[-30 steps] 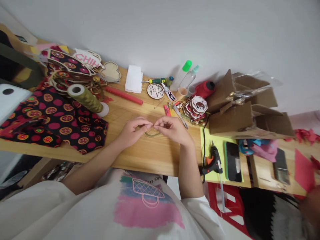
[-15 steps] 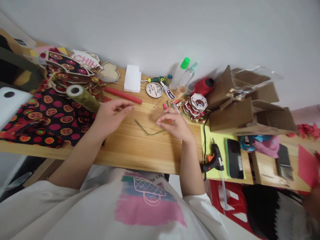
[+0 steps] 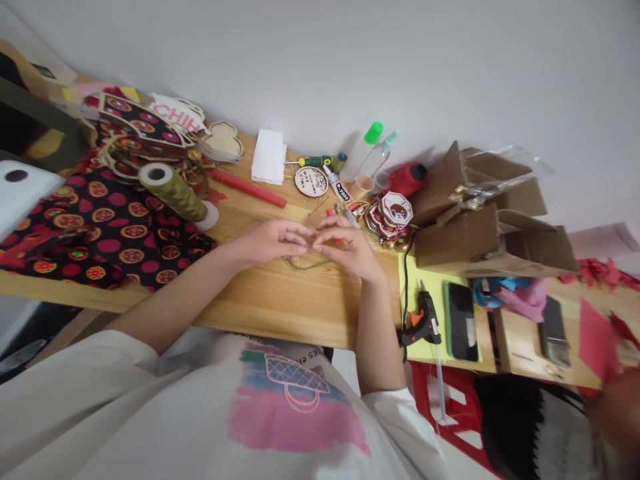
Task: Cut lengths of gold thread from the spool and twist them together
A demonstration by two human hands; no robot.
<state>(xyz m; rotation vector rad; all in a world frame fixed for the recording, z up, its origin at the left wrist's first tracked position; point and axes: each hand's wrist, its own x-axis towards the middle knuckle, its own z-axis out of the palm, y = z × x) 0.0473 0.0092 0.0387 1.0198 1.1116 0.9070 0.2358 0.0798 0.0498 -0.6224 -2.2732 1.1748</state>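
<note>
Over the middle of the wooden table, my left hand and my right hand meet almost fingertip to fingertip. The fingers of both are pinched together; whatever lies between them is too small to make out. A thin olive cord runs below the fingertips, curving between the two hands. Left of my left hand lies a spool of olive thread on patterned fabric. Beyond the hands are a red stick and a round wooden piece with writing.
A glue gun and a phone lie on yellow paper at the right. Cardboard boxes stand behind them. Bottles stand by the wall. Patterned fabric covers the left side.
My left hand has moved right, from beside the thread spool to my right hand's fingertips. My right hand has stayed nearly in place.
</note>
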